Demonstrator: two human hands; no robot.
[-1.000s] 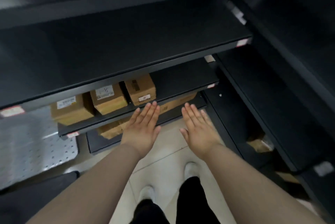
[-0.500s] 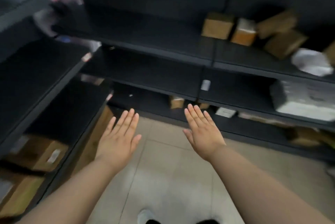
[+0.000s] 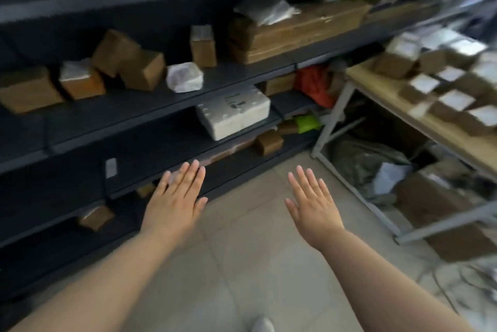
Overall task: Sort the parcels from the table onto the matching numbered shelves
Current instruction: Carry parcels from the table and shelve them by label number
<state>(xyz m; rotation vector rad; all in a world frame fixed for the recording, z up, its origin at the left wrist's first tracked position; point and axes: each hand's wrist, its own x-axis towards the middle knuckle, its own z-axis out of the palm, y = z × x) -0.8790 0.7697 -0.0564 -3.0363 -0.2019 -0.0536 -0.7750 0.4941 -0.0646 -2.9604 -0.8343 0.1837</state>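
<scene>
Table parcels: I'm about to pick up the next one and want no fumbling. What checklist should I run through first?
1. Left hand free: ok, open and empty.
2. Right hand free: ok, open and empty.
3. Parcels waiting on the table: ok, several there.
4. Parcel numbers readable: cannot tell, labels blurred.
5. Shelf tag readable: cannot tell, blurred.

Dark shelves and a wooden table bear parcels.
</scene>
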